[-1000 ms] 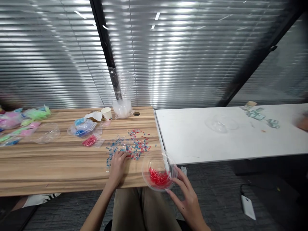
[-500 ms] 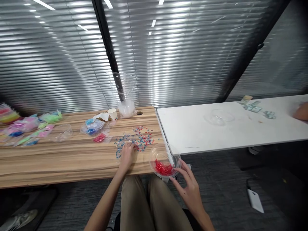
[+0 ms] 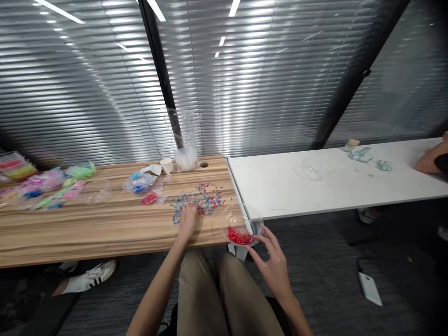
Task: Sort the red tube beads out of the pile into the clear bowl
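Small red and blue pieces (image 3: 211,199) lie scattered on the wood-grain table, too small for me to name. My left hand (image 3: 189,218) rests among them with its fingers bent down and close together; what is under the fingertips is hidden. At the table's front edge, my right hand (image 3: 273,261) grips the rim of a clear plastic bowl (image 3: 227,215), thumb below and fingers on its side. The bowl is tilted, and a heap of red pieces (image 3: 239,236) lies in its lower part.
A bag of red pieces (image 3: 150,198), blue packets (image 3: 139,183), a paper cup (image 3: 167,165) and a clear bag with white filling (image 3: 186,157) stand behind. Colourful bags (image 3: 45,182) lie left. A white table (image 3: 280,186) adjoins on the right, with another person's arm (image 3: 432,156).
My view has shifted slightly. My left hand remains among the scattered pieces, and my right hand still holds the bowl, which looks more tilted. The other person's arm has moved at the far right.
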`<state>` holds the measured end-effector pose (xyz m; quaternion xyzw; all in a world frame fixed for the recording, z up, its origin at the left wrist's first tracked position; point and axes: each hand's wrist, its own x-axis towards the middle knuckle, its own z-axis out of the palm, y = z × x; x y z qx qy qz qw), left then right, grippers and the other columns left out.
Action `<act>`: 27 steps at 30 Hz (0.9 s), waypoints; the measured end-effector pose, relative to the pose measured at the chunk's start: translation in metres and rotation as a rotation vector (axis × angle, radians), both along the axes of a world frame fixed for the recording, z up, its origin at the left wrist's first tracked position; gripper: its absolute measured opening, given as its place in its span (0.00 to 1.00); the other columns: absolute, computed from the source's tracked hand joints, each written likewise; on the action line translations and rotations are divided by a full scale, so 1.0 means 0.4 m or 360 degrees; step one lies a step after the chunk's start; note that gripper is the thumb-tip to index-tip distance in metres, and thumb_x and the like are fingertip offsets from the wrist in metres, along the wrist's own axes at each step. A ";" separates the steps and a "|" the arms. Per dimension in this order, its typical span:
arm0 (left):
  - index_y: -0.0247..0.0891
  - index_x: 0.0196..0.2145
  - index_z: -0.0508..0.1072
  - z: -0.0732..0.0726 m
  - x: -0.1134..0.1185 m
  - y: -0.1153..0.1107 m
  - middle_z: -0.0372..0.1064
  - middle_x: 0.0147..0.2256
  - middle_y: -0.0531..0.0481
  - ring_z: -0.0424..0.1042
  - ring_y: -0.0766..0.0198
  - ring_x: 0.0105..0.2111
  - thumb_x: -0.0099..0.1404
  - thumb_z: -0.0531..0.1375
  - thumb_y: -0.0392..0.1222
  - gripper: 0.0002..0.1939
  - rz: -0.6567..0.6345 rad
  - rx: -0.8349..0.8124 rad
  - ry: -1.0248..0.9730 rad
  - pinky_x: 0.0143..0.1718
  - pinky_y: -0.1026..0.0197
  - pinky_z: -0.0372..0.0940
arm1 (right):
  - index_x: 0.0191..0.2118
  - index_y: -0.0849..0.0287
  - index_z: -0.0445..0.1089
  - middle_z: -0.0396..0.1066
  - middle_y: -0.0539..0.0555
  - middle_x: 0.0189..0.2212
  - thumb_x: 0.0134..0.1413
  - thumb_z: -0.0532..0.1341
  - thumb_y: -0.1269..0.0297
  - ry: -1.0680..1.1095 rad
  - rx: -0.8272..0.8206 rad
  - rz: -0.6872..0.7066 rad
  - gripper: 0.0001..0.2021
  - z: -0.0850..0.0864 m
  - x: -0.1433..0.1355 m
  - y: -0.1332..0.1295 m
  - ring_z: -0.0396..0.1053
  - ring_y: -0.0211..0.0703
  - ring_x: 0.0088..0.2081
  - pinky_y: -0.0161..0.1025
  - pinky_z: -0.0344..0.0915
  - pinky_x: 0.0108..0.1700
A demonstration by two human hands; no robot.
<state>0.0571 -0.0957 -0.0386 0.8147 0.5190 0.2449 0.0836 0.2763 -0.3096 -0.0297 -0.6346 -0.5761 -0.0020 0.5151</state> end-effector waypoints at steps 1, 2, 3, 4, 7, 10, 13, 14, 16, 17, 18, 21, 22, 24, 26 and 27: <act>0.36 0.30 0.72 -0.001 0.001 0.001 0.71 0.35 0.40 0.64 0.49 0.43 0.61 0.54 0.34 0.07 0.0000 -0.0017 -0.0051 0.46 0.51 0.55 | 0.44 0.58 0.69 0.62 0.62 0.55 0.57 0.59 0.58 0.0000 0.0001 0.0002 0.12 0.000 -0.002 0.002 0.63 0.53 0.55 0.52 0.63 0.55; 0.37 0.29 0.71 -0.001 0.001 0.003 0.71 0.34 0.41 0.64 0.49 0.43 0.61 0.55 0.34 0.06 0.0001 -0.0034 -0.0108 0.46 0.51 0.55 | 0.44 0.58 0.69 0.62 0.62 0.55 0.57 0.59 0.58 -0.0002 0.0000 0.0005 0.12 0.000 -0.004 0.004 0.63 0.53 0.55 0.52 0.63 0.55; 0.37 0.28 0.71 -0.001 0.002 0.004 0.71 0.34 0.42 0.64 0.50 0.43 0.60 0.55 0.34 0.06 0.0003 -0.0051 -0.0170 0.47 0.52 0.54 | 0.44 0.58 0.69 0.62 0.62 0.55 0.57 0.59 0.57 -0.0006 -0.0004 0.0009 0.12 -0.001 -0.006 0.006 0.63 0.53 0.55 0.52 0.63 0.55; 0.37 0.28 0.71 0.000 0.003 0.006 0.71 0.34 0.42 0.64 0.50 0.42 0.59 0.56 0.34 0.05 0.0007 -0.0069 -0.0237 0.47 0.52 0.54 | 0.44 0.58 0.69 0.62 0.62 0.55 0.57 0.59 0.58 -0.0010 -0.0009 0.0012 0.12 -0.001 -0.008 0.007 0.63 0.53 0.55 0.52 0.63 0.55; 0.37 0.27 0.71 0.008 0.004 0.009 0.71 0.32 0.44 0.65 0.52 0.41 0.57 0.58 0.35 0.03 0.0031 -0.0130 -0.0468 0.47 0.52 0.55 | 0.45 0.58 0.68 0.61 0.62 0.55 0.58 0.59 0.58 -0.0023 -0.0038 0.0026 0.12 0.000 -0.013 0.009 0.62 0.53 0.56 0.52 0.62 0.56; 0.37 0.25 0.71 0.023 0.000 0.011 0.70 0.29 0.47 0.66 0.56 0.35 0.56 0.58 0.36 0.03 0.0057 -0.0215 -0.0739 0.42 0.56 0.58 | 0.45 0.58 0.68 0.61 0.62 0.56 0.58 0.59 0.58 -0.0029 -0.0042 0.0029 0.12 0.004 -0.018 0.007 0.62 0.53 0.56 0.51 0.63 0.55; 0.37 0.24 0.70 0.037 -0.006 0.010 0.69 0.25 0.49 0.66 0.60 0.29 0.55 0.60 0.40 0.05 0.0073 -0.0329 -0.1039 0.35 0.60 0.59 | 0.45 0.57 0.68 0.60 0.61 0.56 0.58 0.58 0.58 -0.0041 -0.0017 0.0027 0.12 0.008 -0.023 0.006 0.62 0.52 0.56 0.50 0.63 0.55; 0.37 0.24 0.70 0.040 -0.008 0.008 0.68 0.24 0.50 0.66 0.61 0.27 0.55 0.60 0.42 0.07 0.0072 -0.0373 -0.1140 0.33 0.62 0.59 | 0.45 0.57 0.68 0.61 0.61 0.56 0.58 0.58 0.58 -0.0045 -0.0006 0.0023 0.12 0.008 -0.025 0.006 0.62 0.52 0.56 0.50 0.64 0.55; 0.36 0.24 0.70 0.045 -0.012 0.006 0.67 0.22 0.51 0.65 0.64 0.25 0.54 0.61 0.47 0.11 0.0060 -0.0462 -0.1328 0.29 0.64 0.58 | 0.45 0.57 0.68 0.61 0.61 0.55 0.58 0.58 0.58 -0.0054 0.0007 0.0020 0.12 0.008 -0.029 0.008 0.63 0.52 0.56 0.49 0.64 0.55; 0.36 0.24 0.70 0.047 -0.014 0.005 0.66 0.22 0.52 0.64 0.65 0.24 0.53 0.62 0.50 0.13 0.0051 -0.0504 -0.1411 0.28 0.64 0.58 | 0.45 0.57 0.68 0.61 0.61 0.55 0.58 0.58 0.58 -0.0057 0.0008 0.0021 0.12 0.007 -0.032 0.010 0.63 0.52 0.56 0.49 0.64 0.55; 0.36 0.24 0.69 0.048 -0.015 0.005 0.65 0.21 0.53 0.64 0.66 0.23 0.52 0.63 0.51 0.15 0.0042 -0.0544 -0.1488 0.27 0.65 0.58 | 0.46 0.57 0.68 0.61 0.61 0.55 0.58 0.58 0.58 -0.0060 0.0003 0.0024 0.13 0.007 -0.035 0.013 0.63 0.52 0.56 0.49 0.64 0.54; 0.35 0.23 0.68 0.049 -0.014 0.012 0.63 0.20 0.55 0.62 0.69 0.22 0.48 0.66 0.55 0.19 0.0013 -0.0662 -0.1675 0.26 0.66 0.57 | 0.47 0.57 0.67 0.61 0.61 0.55 0.59 0.57 0.58 -0.0078 -0.0023 0.0042 0.13 0.005 -0.044 0.021 0.62 0.52 0.56 0.49 0.65 0.54; 0.35 0.22 0.68 0.050 -0.013 0.015 0.63 0.20 0.55 0.61 0.70 0.22 0.46 0.67 0.55 0.20 0.0004 -0.0701 -0.1726 0.25 0.67 0.57 | 0.46 0.57 0.67 0.61 0.62 0.55 0.59 0.57 0.58 -0.0088 -0.0030 0.0048 0.13 0.006 -0.046 0.024 0.62 0.52 0.56 0.49 0.65 0.54; 0.35 0.22 0.67 0.050 -0.012 0.023 0.62 0.20 0.56 0.60 0.71 0.21 0.45 0.68 0.55 0.21 -0.0007 -0.0773 -0.1814 0.24 0.67 0.57 | 0.46 0.57 0.68 0.61 0.62 0.55 0.59 0.57 0.58 -0.0110 -0.0042 0.0061 0.13 0.008 -0.050 0.027 0.63 0.52 0.55 0.49 0.65 0.54; 0.35 0.21 0.66 0.051 -0.012 0.030 0.61 0.19 0.56 0.60 0.72 0.20 0.44 0.69 0.54 0.21 -0.0011 -0.0831 -0.1883 0.23 0.68 0.57 | 0.46 0.58 0.68 0.61 0.62 0.55 0.59 0.57 0.58 -0.0121 -0.0048 0.0065 0.13 0.012 -0.051 0.030 0.63 0.53 0.55 0.49 0.65 0.53; 0.35 0.21 0.65 0.052 -0.013 0.033 0.61 0.19 0.57 0.59 0.73 0.20 0.44 0.69 0.54 0.21 -0.0011 -0.0856 -0.1908 0.23 0.68 0.56 | 0.46 0.58 0.68 0.61 0.62 0.55 0.59 0.57 0.58 -0.0122 -0.0051 0.0062 0.13 0.013 -0.051 0.030 0.63 0.53 0.55 0.49 0.66 0.53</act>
